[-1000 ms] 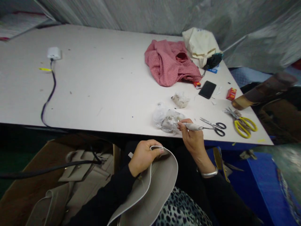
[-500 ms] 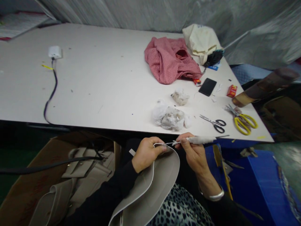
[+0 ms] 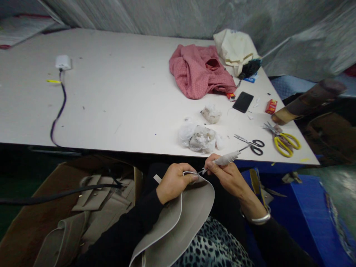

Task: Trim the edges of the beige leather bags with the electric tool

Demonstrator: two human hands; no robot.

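Note:
My left hand (image 3: 175, 182) is closed on the upper edge of a grey-beige leather-like bag piece (image 3: 194, 207), which hangs curved over my lap. Between the fingers of my right hand (image 3: 225, 173) is an awl-like tool (image 3: 227, 158), a thin metal rod with a white-wrapped grip. Its lower tip meets the piece's edge just beside my left fingertips; whether it goes through cannot be seen. The tool's back end slants up to the right over the table edge. A small pale strip (image 3: 157, 179) sticks out behind my left hand.
On the white table (image 3: 125, 92) lie clear plastic-wrapped lumps (image 3: 203, 139), black-handled scissors (image 3: 251, 144), yellow-handled scissors (image 3: 285, 141), a dark phone (image 3: 243, 102) and pink cloth (image 3: 198, 72). Below left, a cardboard box (image 3: 30, 218) holds similar pieces; a blue bin (image 3: 314, 211) stands right.
My right hand has tilted the tool so its back end points higher, and the tip has come closer to the bag piece's edge. My left hand keeps its hold.

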